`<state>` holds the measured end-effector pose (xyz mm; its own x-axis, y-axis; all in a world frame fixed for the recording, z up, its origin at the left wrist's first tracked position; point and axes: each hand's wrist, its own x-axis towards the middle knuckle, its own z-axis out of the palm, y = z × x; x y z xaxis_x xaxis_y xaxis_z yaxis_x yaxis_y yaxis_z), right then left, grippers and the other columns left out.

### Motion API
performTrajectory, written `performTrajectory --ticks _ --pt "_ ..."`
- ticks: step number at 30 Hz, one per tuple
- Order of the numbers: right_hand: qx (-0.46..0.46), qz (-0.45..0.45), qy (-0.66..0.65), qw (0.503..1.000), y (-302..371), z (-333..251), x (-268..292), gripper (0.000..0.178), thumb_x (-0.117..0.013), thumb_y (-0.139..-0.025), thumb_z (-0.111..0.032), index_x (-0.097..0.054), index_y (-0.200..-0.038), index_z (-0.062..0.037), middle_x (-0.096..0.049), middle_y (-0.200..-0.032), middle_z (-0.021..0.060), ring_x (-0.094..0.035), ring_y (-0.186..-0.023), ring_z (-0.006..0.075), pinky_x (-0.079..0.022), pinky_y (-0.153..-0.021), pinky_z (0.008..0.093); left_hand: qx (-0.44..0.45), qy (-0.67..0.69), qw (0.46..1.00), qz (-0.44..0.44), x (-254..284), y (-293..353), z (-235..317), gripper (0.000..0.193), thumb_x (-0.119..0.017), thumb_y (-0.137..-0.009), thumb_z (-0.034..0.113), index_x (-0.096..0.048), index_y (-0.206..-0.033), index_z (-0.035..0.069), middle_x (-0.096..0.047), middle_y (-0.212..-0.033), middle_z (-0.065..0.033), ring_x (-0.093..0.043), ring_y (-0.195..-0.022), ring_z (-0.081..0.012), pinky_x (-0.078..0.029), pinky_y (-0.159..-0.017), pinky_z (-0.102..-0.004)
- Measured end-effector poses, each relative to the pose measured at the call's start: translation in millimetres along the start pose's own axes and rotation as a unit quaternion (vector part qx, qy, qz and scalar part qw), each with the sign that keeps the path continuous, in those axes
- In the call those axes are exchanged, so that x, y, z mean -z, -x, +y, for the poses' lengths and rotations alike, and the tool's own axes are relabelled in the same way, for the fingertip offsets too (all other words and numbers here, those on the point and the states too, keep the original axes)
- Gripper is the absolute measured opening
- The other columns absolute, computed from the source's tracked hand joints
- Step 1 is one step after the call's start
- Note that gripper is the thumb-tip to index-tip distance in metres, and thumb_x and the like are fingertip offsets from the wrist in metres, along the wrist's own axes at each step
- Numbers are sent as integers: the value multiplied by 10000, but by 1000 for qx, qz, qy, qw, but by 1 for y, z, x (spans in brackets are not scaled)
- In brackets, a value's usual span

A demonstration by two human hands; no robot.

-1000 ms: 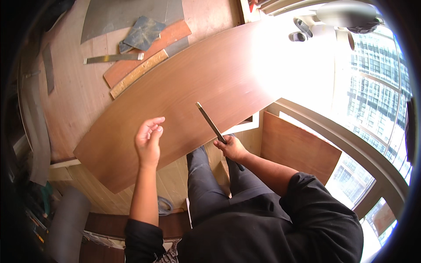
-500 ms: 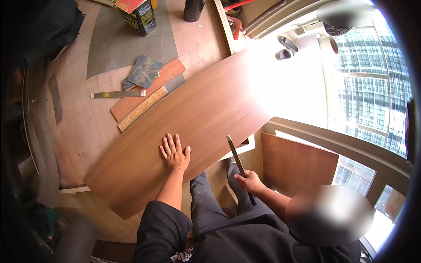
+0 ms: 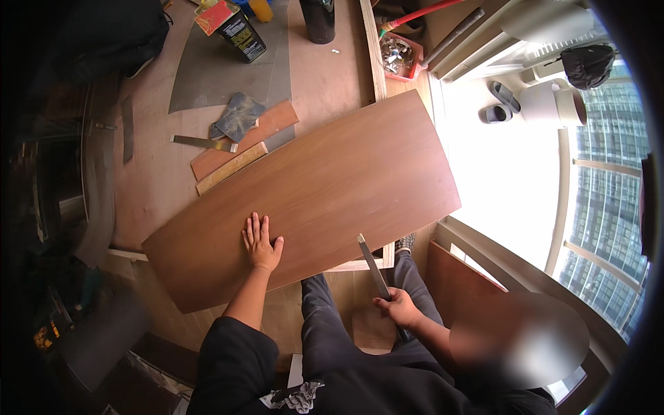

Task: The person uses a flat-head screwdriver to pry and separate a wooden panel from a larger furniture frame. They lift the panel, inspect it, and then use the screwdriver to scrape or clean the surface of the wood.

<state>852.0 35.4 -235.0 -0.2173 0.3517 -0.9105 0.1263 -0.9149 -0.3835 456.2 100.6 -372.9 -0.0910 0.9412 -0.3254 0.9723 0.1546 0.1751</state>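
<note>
A large reddish-brown wood panel (image 3: 325, 173) lies slantwise across the near edge of the worktable (image 3: 145, 200), overhanging it toward me. My left hand (image 3: 260, 243) rests flat on the panel's near half, fingers stretched out. In my right hand (image 3: 398, 308), just off the near edge of the panel, is a long flat dark bar (image 3: 374, 266) with a pale tip; its exact kind is unclear. My fingers wrap round its lower part, and the tip points up over the panel's surface.
Beyond the panel lie wood strips (image 3: 232, 168), dark square pieces (image 3: 240, 116) and a thin metal strip (image 3: 203, 143). A rectangular can (image 3: 242, 38) and a dark cylinder (image 3: 318, 21) stand farther back. Slippers (image 3: 496, 114) lie at the bright window side; a red tray (image 3: 401, 57) holds small bits.
My view has turned, so the panel's far right end now shows without glare. My left hand is still flat on the panel. The bar stays in my right hand, its tip slightly lower in view.
</note>
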Motion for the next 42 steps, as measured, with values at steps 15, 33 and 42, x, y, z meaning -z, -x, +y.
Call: performTrajectory --ticks 15,33,42 --pt "23 152 -86 984 -6 -3 171 154 -657 -958 -142 -680 -1023 -5 -591 -698 2 -559 -547 108 -472 -535 273 -43 113 975 189 -17 -194 257 641 -600 -926 437 -489 -1473 122 -358 -1599 -99 -289 -1474 -340 -136 -1203 -595" --pt "20 178 -247 952 -8 17 202 277 -713 -944 -311 -598 -889 -65 -569 -678 28 -545 -532 144 -445 -505 293 116 422 890 128 47 -322 308 522 -484 -997 512 -691 -1040 35 -713 -1120 -155 -642 -1101 -322 -473 -975 -432" --pt "127 336 -215 908 -89 -92 274 168 -690 -929 -117 -659 -1062 -18 -578 -708 -2 -506 -552 95 -407 -519 248 -1 -43 985 166 -19 -233 278 765 -433 -989 570 -255 -1600 145 -182 -1678 -122 -131 -1552 -298 -33 -1247 -517"
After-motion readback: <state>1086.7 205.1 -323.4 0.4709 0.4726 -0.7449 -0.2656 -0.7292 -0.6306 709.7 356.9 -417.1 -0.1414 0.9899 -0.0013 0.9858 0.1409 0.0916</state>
